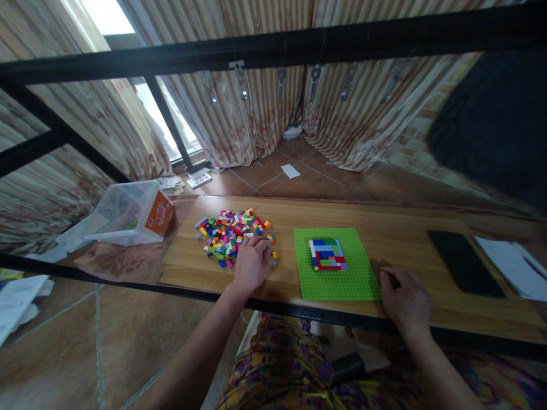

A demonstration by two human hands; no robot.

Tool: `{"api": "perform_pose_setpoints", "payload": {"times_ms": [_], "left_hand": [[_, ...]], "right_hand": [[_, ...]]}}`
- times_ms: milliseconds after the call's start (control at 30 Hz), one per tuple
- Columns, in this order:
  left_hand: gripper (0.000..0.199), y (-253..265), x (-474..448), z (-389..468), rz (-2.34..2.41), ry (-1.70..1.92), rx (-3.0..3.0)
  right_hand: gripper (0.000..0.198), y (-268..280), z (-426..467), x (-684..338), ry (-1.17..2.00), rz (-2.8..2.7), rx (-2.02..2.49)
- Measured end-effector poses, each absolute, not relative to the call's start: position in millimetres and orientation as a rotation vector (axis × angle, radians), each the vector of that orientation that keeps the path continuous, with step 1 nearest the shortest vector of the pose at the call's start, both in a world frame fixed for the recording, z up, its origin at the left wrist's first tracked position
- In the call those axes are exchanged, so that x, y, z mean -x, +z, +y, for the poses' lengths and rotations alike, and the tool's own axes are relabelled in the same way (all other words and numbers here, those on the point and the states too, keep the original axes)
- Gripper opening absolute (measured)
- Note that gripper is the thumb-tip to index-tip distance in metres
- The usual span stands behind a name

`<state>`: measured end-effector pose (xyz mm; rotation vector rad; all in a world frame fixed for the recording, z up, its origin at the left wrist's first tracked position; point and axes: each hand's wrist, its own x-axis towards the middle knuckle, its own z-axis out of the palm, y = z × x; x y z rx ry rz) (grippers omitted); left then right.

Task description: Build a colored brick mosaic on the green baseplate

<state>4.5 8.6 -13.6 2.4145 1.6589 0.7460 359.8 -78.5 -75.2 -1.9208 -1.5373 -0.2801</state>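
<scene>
My left hand (252, 263) reaches over the right side of a pile of small coloured toy bricks (226, 230). Its fingers are bent and slightly apart, with the fingertips among the bricks; no held brick shows. My right hand (405, 299) rests at the right edge of a green studded baseplate (337, 285), its fingers curled in and nothing visible in them. On the baseplate sits a low, roughly square build of bricks (328, 254) in blue, red, white, green and other colours.
The wooden table (282, 213) has a dark metal edge. At its left stands a tilted clear plastic bin (128, 213) with an orange label. A black flat slab (465, 263) and white paper (513, 267) lie right. A black rail (273, 51) crosses beyond the table, before striped curtains.
</scene>
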Motion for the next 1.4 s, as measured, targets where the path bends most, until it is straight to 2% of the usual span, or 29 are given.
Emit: {"api": "perform_pose_setpoints", "payload": {"times_ms": [233,400,633,867,1200,1400], "left_hand": [[0.022,-8,-12,43,1.618,0.344,-2.592],[0.019,-12,-9,53,1.58,0.239,-2.644],[0.019,-10,-14,45,1.608,0.383,-2.527],[0.021,2,-56,23,1.252,0.669,-2.276],[0.025,-3,-100,27,1.301,0.614,-2.195],[0.02,1,-105,29,1.256,0.51,-2.363]], "right_hand": [[0.03,-71,-78,-356,-0.275,-1.524,1.907],[0.029,-72,-77,-355,-0.26,-1.499,1.914],[0.028,-74,-77,-356,-0.199,-1.478,1.913],[0.026,-74,-76,-355,-0.191,-1.471,1.896],[0.025,-73,-75,-354,-0.159,-1.449,1.903],[0.025,-72,-75,-352,-0.167,-1.432,1.908]]}}
